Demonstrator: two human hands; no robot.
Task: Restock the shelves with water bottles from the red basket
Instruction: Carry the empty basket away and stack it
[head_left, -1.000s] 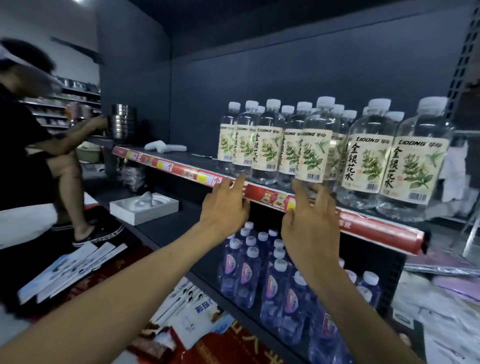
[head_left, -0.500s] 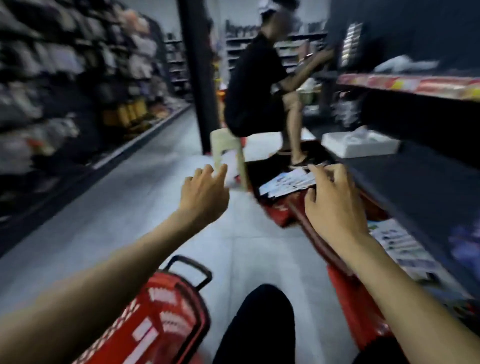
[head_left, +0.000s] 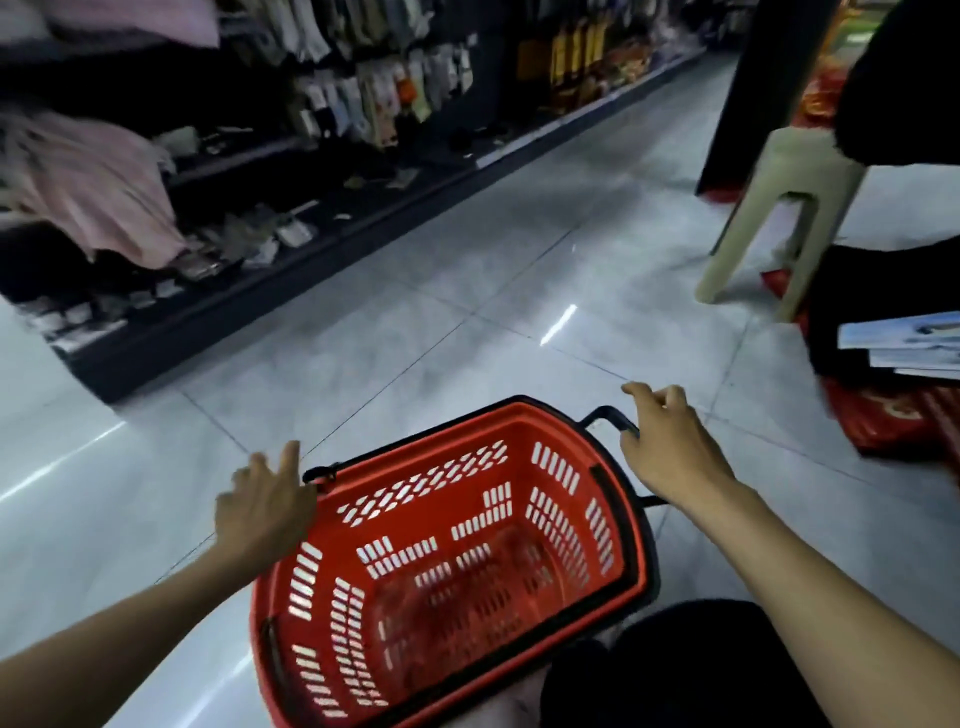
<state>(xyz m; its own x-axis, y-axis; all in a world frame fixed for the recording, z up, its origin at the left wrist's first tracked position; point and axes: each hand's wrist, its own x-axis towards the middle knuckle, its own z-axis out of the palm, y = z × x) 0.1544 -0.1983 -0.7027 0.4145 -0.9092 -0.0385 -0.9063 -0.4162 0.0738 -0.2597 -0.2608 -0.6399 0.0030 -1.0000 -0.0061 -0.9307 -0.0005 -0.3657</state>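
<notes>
The red basket (head_left: 519, 413) stands on the grey floor right in front of me. I see no bottles inside it, only its slotted walls and bottom. My left hand (head_left: 265, 506) hovers at the basket's left rim, fingers spread, holding nothing. My right hand (head_left: 670, 447) is over the far right corner, fingers loosely bent, touching the black handle (head_left: 605, 415) without being wrapped around it. No water bottles and no bottle shelf are in view.
A beige plastic stool (head_left: 789, 171) stands at the right with a person in black (head_left: 898, 78) on it. Leaflets (head_left: 904, 343) lie on dark and red packs (head_left: 893, 415) at the right edge. A shelf of socks and clothing (head_left: 260, 156) lines the aisle's left side.
My view swung from the bottle shelf to the aisle and down to the basket. Both hands dropped from the shelf edge to the basket's rim, with nothing in them.
</notes>
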